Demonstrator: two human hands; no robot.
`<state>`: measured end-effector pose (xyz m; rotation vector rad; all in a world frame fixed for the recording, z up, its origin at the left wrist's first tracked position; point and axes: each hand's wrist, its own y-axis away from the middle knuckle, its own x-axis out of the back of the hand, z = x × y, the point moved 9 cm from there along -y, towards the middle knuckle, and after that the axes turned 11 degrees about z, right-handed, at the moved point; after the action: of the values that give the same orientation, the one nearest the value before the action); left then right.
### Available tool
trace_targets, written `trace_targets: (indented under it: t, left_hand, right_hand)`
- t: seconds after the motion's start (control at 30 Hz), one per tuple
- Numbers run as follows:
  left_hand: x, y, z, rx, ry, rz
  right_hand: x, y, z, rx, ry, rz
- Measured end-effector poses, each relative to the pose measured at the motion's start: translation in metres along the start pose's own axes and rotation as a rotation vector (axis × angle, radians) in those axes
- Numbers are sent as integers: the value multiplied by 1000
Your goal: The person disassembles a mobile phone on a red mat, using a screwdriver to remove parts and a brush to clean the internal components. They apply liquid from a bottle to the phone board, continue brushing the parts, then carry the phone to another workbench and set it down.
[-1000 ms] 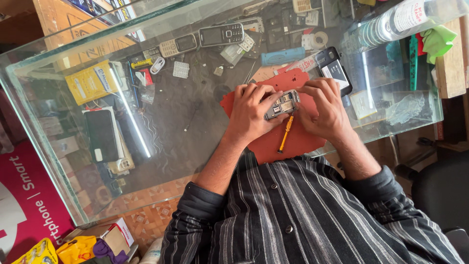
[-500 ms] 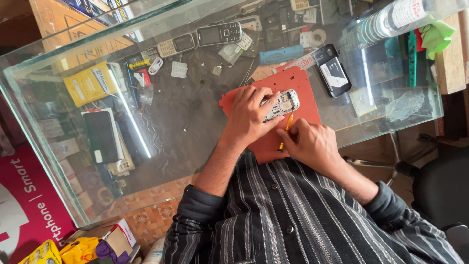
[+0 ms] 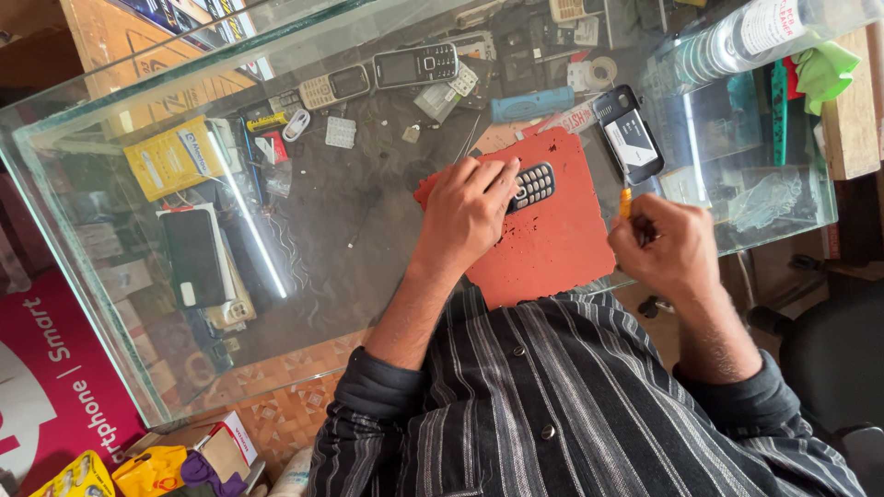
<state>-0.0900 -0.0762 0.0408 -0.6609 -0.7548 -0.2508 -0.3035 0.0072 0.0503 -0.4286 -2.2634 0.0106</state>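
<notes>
Keypad phone lying face up on red mat, pinned at its near end under fingertips of left hand. Left fingers close together, bent down onto phone and mat, not wrapped around anything. Right hand off mat's right edge, well apart from phone, fingers curled tight into a pinch on yellow-handled tool, only its short yellow end poking out above knuckles. Whether tool tip touches anything, cannot tell.

Glass case under both hands, serving as worktop, holding clutter below its top pane: yellow box and dark phone far left of left fingers, 2 old keypad handsets above them, blue bar just beyond mat. Black phone back cover lying above right fingers, near mat's upper right corner. Clear bottle on its side farther up right.

Left forearm angled up from striped sleeve, wrist straight, palm down. Right forearm rising from lower right, wrist cocked, back of hand toward camera.
</notes>
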Motion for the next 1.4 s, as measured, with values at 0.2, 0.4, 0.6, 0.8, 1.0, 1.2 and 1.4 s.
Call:
trace_targets:
  t: [0.2,0.4,0.6,0.8,1.0,1.2,1.4]
  left_hand:
    - [-5,6,8,-51,-190,-10]
    - [-29,30,38,-179,-218,-184]
    - [-19,29,35,-218,-263,-100]
    - [-20,18,24,-59,-123,-186]
    - [13,13,6,80,-126,-22]
    - [23,20,3,96,-67,31]
    - [35,30,21,-12,68,74]
  right_hand:
    - [11,-5,16,-79,-40,66]
    - [12,-5,17,-51,-32,81]
    - [16,-3,19,-38,-36,99]
    - [23,-15,24,75,138,126]
    - [1,-26,25,237,279,2]
    - [-21,-32,7,205,525,-44]
    - [-17,-17,-74,520,-48,-49]
